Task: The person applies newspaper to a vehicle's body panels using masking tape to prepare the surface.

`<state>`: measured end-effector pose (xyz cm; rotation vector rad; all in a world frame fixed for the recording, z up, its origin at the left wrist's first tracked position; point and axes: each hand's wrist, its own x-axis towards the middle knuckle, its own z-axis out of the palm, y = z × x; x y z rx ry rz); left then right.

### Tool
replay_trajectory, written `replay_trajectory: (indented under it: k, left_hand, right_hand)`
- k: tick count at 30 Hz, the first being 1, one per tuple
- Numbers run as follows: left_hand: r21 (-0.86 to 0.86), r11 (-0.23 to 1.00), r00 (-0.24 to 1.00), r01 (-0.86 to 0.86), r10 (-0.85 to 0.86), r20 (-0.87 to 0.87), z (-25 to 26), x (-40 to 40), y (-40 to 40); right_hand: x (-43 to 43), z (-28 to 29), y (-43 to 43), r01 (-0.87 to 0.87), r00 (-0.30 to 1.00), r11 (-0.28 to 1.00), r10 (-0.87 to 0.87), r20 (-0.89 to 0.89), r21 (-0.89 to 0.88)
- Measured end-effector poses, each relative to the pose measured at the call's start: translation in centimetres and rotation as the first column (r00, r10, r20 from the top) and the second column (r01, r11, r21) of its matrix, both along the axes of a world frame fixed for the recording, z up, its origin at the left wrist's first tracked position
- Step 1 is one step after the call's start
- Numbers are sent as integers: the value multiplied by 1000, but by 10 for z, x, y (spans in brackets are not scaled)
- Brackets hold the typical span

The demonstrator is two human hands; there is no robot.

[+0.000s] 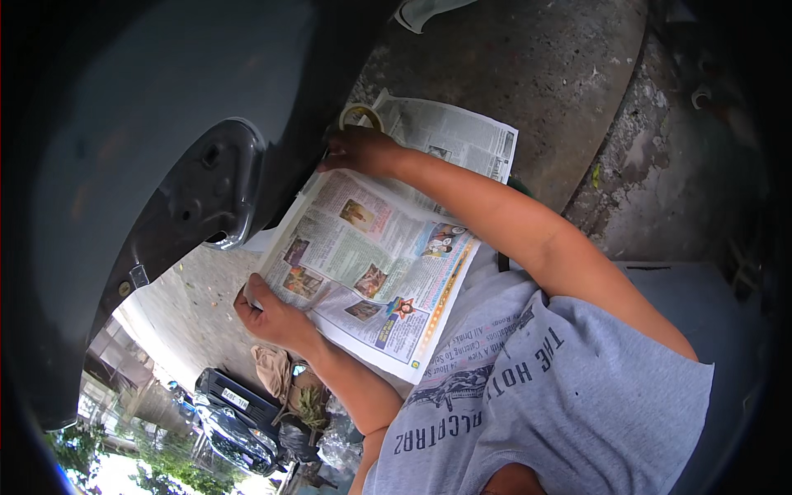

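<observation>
A printed newspaper sheet [346, 247] is spread out in front of my body. A pale strip of tape [291, 219] runs along its edge on the car-panel side. My left hand [272, 312] pinches the near corner of that edge between thumb and fingers. At the far end of the edge is my right hand [362, 150], its fingers bent at the sheet's corner. A roll of masking tape [364, 111] shows at this hand, its lower part hidden by it. Under my right forearm lies another part of newspaper [476, 133].
A grey car body panel [185, 80] with a dark recessed edge [213, 179] looms at left. Below are a parked car [235, 421], a brown cloth [272, 368] and plastic bags [337, 436]. Stained concrete floor [526, 80] lies beyond the paper.
</observation>
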<state>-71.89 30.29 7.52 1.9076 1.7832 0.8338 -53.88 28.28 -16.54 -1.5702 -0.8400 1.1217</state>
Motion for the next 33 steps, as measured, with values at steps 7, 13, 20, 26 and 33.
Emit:
replay_trajectory:
  k: [7,13,20,26,33]
  left_hand:
    - [4,1000,996,16,-15,-86,1,-9,5]
    - [-4,1000,985,31,-31,-169,-14,-34,10]
    - [119,895,673,430,-230,-703,22,-36,-1]
    - [-585,321,-169,745,-758,-630,70,75,-4]
    - [-859,394,-537,327,-671,-512,17,125,-1]
  right_hand:
    - [-4,0,1,-16,1000,1000,16,-18,-8]
    - [-5,-1,3,-28,991,998,20,-134,-54]
    - [-9,5,4,87,996,994,-88,-7,-62]
    - [-4,13,-5,91,996,994,-91,1,-68]
    - [-10,9,-6,165,986,986,-165,12,-21]
